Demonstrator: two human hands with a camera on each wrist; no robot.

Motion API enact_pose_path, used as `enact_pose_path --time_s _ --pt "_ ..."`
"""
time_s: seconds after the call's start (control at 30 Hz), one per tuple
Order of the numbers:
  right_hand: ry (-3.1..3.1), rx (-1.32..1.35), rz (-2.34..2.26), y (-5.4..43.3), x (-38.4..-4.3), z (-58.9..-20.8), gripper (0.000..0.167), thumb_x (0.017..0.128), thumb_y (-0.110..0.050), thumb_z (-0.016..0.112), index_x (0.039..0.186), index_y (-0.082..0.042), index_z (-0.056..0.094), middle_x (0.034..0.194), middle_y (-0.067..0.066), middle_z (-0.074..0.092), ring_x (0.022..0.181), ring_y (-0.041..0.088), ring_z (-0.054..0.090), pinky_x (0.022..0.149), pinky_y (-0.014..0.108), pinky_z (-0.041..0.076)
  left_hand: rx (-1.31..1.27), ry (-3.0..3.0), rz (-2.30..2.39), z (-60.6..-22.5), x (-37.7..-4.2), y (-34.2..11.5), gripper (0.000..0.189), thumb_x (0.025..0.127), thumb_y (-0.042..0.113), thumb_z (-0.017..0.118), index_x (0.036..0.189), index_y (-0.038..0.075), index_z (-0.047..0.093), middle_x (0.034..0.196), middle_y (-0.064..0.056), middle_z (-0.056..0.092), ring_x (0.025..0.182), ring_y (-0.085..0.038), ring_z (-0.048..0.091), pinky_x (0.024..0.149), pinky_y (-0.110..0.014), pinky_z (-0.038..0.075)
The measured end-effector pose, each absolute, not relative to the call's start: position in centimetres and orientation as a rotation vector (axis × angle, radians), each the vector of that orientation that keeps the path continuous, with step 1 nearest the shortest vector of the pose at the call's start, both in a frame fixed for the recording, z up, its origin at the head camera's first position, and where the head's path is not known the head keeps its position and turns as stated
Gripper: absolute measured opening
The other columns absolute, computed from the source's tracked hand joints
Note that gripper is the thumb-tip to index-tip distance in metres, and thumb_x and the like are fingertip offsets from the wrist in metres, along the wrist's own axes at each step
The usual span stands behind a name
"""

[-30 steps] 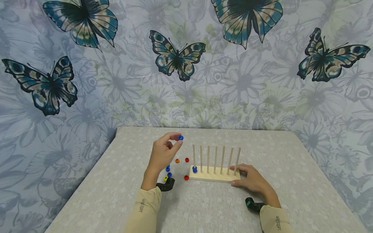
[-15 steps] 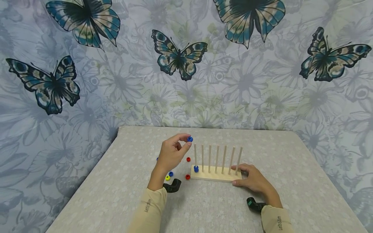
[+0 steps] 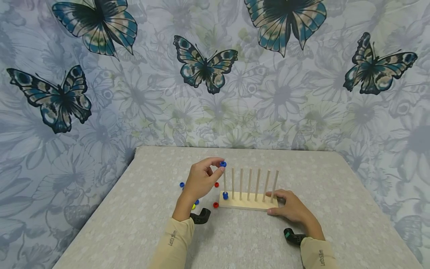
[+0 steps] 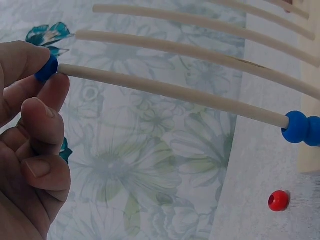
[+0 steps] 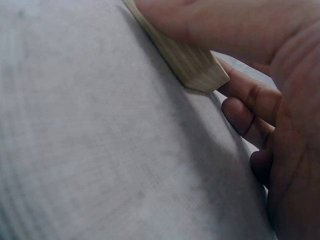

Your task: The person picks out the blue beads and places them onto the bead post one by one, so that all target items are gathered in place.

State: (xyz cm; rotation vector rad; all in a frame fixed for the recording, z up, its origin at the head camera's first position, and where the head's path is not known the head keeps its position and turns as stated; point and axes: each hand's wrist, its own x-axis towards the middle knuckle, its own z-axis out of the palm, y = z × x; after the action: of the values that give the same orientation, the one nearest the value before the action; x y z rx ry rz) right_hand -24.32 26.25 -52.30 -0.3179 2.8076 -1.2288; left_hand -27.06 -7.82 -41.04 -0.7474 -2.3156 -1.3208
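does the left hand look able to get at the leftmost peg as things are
Likely yes: the left hand pinches a blue bead right by the tip of the leftmost peg, nothing shows between them, and the peg looks bare down to two blue beads near its foot.

Indoor spot, corner- or booth-like; home vs. studio unclear. Wall covering (image 3: 268,123) w/ big teal butterflies (image 3: 205,69) & grey flowers (image 3: 280,95) behind + both sides of bench (image 3: 245,243), which has pale patterned top.
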Motion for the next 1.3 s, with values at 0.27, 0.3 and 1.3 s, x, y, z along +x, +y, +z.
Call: enact_pose_path --time_s 0.27,0.3,1.3 --pt "2.822 -0.327 -1.209 26.11 -24.19 -51.92 0.061 0.073 -0.043 0.088 0.128 -0.025 0.068 0.138 0.008 0.061 0.136 0.042 0.044 0.110 0.068 0.031 -0.760 -2.329 -1.304 -41.13 -27.31 -7.87 0.024 0.097 0.030 0.067 0.120 0.023 0.071 0.101 0.006 0.070 0.051 -0.009 0.050 0.044 -0.025 0.044" --pt "2.822 -0.328 -1.209 26.09 -24.18 -51.88 0.061 0.073 -0.043 0.088 0.128 -0.025 0.068 0.138 0.008 0.061 0.136 0.042 0.044 0.110 0.068 0.030 -0.760 -2.333 -1.306 -41.14 -27.33 -7.87 0.024 0.097 0.030 0.067 0.120 0.023 0.071 0.101 0.006 0.070 0.051 -0.009 0.050 0.044 -0.025 0.044" --pt "2.801 -0.320 -1.244 25.86 -24.11 -51.72 0.062 0.073 -0.042 0.088 0.128 -0.023 0.068 0.138 0.008 0.062 0.136 0.041 0.044 0.111 0.069 0.028 -0.762 -2.424 -1.279 -41.47 -27.65 -8.25 0.022 0.097 0.031 0.068 0.117 0.025 0.072 0.096 0.010 0.069 0.049 -0.009 0.054 0.041 -0.027 0.042"
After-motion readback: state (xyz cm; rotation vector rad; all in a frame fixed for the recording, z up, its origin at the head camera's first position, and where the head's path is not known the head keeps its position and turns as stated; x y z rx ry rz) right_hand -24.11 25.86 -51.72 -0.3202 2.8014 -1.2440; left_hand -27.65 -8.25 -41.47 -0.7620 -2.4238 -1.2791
